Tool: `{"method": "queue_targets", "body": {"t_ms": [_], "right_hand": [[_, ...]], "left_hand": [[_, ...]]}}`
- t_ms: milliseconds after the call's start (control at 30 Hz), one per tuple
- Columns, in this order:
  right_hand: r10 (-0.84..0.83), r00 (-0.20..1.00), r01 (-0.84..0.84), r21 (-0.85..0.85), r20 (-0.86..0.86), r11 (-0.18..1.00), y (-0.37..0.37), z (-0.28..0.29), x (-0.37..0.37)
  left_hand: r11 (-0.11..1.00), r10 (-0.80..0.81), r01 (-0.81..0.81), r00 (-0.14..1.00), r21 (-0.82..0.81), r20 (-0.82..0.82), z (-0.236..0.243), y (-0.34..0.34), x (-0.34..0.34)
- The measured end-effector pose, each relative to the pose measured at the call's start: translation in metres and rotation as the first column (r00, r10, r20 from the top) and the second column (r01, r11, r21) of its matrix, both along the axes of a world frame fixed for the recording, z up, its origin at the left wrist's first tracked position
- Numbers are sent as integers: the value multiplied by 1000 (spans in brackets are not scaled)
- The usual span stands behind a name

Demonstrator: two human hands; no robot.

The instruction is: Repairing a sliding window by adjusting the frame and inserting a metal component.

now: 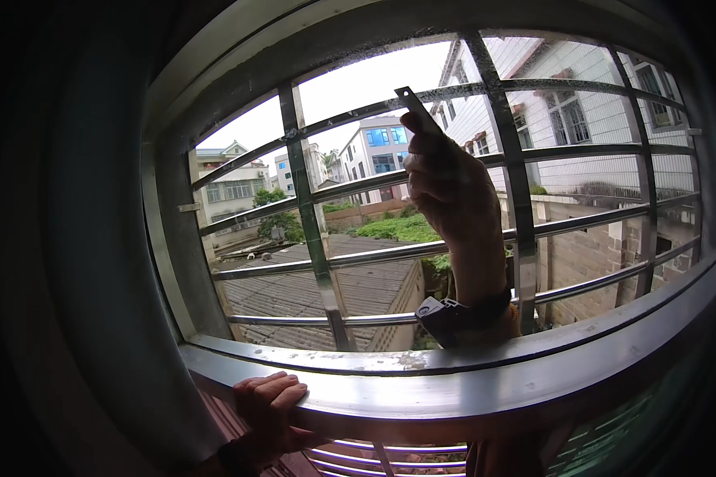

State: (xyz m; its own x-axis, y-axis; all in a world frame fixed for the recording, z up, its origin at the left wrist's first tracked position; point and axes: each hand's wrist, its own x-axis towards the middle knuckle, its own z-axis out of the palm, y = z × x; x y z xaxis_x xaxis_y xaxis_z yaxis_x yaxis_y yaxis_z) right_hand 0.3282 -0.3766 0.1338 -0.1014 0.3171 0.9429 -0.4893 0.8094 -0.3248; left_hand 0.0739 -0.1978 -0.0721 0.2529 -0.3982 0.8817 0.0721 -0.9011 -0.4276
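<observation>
My right hand is raised in the middle of the window, its fingers closed around a flat, narrow, dark strip with a hole at its end. The rest of the strip is hidden in the grip. Its tip overlaps a crossbar of the metal window grille; I cannot tell whether they touch. A dark wrist device with a light, round-marked part sits on that wrist, and the forearm passes behind the metal window rail. At lower left, my left hand curls its fingers over this rail, with its thumb below.
A metal window frame surrounds the grille. Dark curtain-like material hangs at the left. More light bars show under the rail. Outside lie a corrugated roof, green plants, a brick wall and a white building.
</observation>
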Motion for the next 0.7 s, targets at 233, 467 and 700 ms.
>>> {"method": "queue_targets", "body": {"t_ms": [233,467,700], "right_hand": [[-480,863,494,63,-158,867,-36,-11,-18],[-289,925,317,80,-248,945,-52,-15,1],[21,970,32,210,-243,977,-74,-26,-1]], "left_hand": [[1000,23,-23,1000,-4,-2,-2,5,0],[1000,28,-28,1000,-2,10,-3,7,0],[1000,-31,31,1000,5,4,-1,7,1]]}}
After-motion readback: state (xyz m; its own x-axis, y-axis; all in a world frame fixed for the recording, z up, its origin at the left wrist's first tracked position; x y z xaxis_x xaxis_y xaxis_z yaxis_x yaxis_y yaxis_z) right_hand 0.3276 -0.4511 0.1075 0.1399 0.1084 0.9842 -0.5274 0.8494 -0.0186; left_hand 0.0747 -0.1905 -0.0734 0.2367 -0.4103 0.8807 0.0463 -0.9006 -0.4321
